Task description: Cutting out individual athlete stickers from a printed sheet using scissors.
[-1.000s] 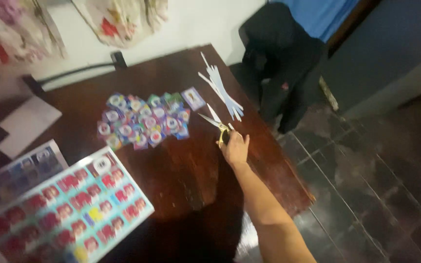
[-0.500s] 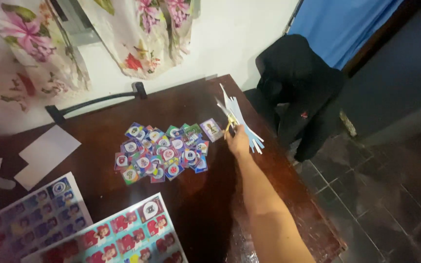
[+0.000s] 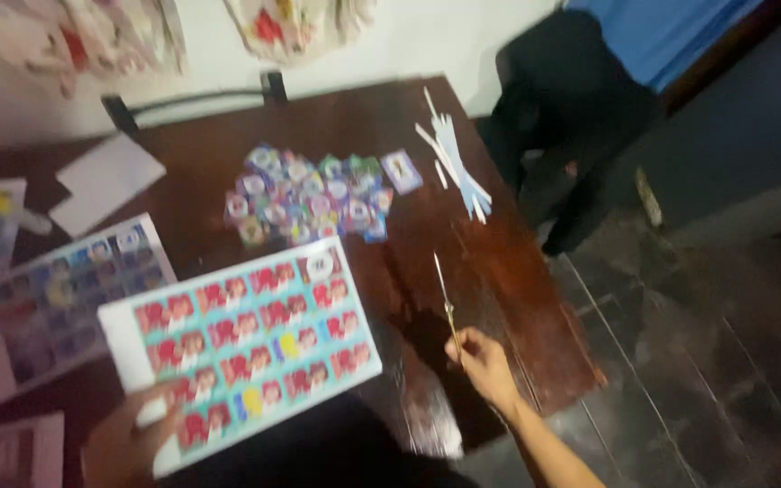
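Our right hand [image 3: 485, 366] has its grip closed around the handles of a pair of scissors [image 3: 446, 303], whose thin blades point away from us over the dark wooden table [image 3: 508, 298]. Our left hand [image 3: 128, 443] pinches the near corner of a printed sheet [image 3: 246, 348], holding it tilted above the table's near edge. That sheet is a white-bordered rectangle of stiff paper, pale blue, with rows of small red picture squares and one or two yellow ones.

Just beyond the sheet lies a loose pile of cut-out cards [image 3: 305, 199], small, glossy and many-coloured, overlapping one another. To the right of the pile, near the table's far corner, lies a fan of narrow white paper strips [image 3: 458, 167], well apart from the scissors. Nothing lies between the blades and those strips.

To the left, a second sheet [image 3: 56, 298] of bluish picture squares lies flat, partly under the held one. Farther back lies a plain white paper [image 3: 106, 181]. The view is blurred, so finer print cannot be made out.
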